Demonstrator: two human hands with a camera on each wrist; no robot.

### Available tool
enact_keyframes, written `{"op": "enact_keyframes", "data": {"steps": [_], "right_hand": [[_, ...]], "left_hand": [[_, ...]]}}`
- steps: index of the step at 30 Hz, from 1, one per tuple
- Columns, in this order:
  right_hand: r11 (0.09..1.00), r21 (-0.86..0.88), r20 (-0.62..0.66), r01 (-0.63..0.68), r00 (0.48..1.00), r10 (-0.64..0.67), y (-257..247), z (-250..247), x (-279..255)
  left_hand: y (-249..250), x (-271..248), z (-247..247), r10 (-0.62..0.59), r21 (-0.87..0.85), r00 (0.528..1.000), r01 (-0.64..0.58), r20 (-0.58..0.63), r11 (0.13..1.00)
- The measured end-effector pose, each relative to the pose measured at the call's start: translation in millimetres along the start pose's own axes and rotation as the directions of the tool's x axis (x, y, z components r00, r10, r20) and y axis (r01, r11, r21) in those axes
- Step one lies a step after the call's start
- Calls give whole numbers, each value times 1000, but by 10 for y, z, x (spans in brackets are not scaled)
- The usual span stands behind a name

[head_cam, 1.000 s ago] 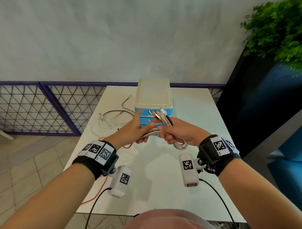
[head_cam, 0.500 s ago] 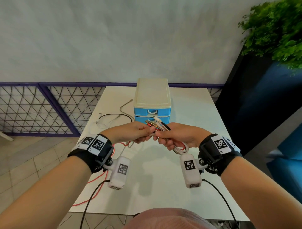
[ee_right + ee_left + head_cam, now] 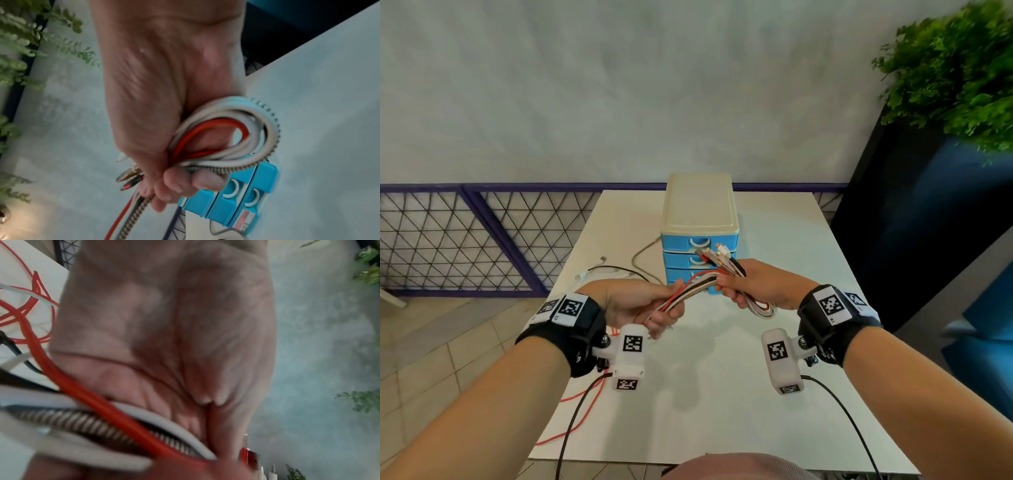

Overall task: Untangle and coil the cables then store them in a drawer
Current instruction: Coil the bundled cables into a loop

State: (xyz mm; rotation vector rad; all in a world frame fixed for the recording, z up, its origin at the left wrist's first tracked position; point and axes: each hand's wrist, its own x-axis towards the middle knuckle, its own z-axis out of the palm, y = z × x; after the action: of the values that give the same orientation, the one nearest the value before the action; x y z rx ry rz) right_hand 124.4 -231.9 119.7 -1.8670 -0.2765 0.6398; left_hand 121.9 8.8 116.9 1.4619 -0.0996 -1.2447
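White tabletop (image 3: 722, 394) below, both hands work mid-coil: left hand (image 3: 640, 305) curls round the trailing cables (image 3: 695, 289), right hand (image 3: 756, 287) grips the looped end. Next another wrap seems needed, then opening a drawer (image 3: 698, 241) of the blue unit behind.

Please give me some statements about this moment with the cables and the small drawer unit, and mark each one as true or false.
1. The right hand holds a looped bundle of cables. True.
2. The left hand is empty. False: it grips the strands of the same bundle.
3. One drawer of the blue drawer unit is pulled open. False: all visible drawers are closed.
4. A red cable hangs over the near left edge of the white table. True.
5. The cable plugs stick out above the right hand. True.
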Motion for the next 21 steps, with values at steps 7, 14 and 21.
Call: {"op": "enact_keyframes", "data": {"steps": [7, 14, 21], "right_hand": [[992, -95, -188, 78, 978, -95, 87, -88, 43], [997, -70, -289, 16, 957, -36, 127, -70, 156], [945, 318, -376, 81, 925, 47, 106, 123, 233]], "left_hand": [[-141, 24, -59, 113, -38, 992, -111, 54, 993], [1, 115, 181, 243, 100, 952, -228, -185, 969], [38, 322, 411, 534, 744, 614, 135, -582, 655]]}}
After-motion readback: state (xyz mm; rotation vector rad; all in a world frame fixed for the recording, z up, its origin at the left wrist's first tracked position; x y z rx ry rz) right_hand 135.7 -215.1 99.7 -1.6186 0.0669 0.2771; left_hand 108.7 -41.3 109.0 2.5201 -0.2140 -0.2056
